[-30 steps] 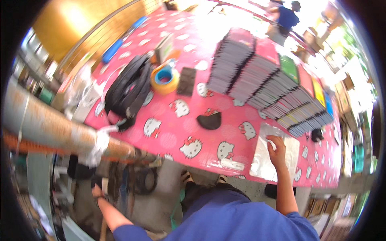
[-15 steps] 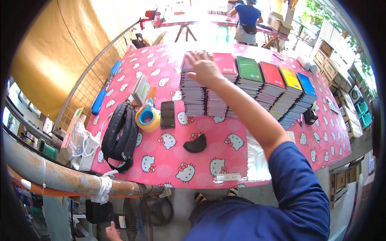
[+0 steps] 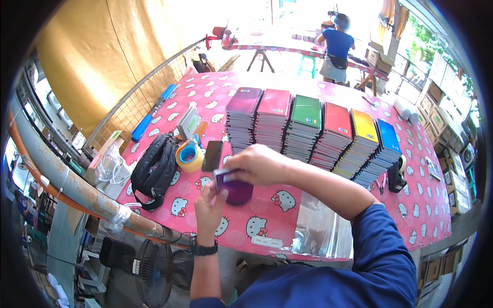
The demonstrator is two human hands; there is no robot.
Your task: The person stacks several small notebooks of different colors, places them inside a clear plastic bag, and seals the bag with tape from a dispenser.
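My right hand is closed on the upper edge of a purple notebook, held tilted over the near part of the table. My left hand, with a black watch on its wrist, grips the notebook's left edge between thumb and fingers. Much of its outline is covered by my fingers. Beyond my hands stand stacks of spiral notebooks: purple, pink, green, red, yellow and blue. A dark phone lies just beyond my left hand.
The table has a pink patterned cover. At left are a black bag, tape rolls and a blue-wrapped roll. Clear plastic lies near the front edge. A tape dispenser stands at right. A rusty pipe runs at lower left. Another person stands far off.
My right hand has come back from the purple stack toward me, now with a purple notebook. My left hand has risen from below the table to hold it too. The view has shifted slightly.
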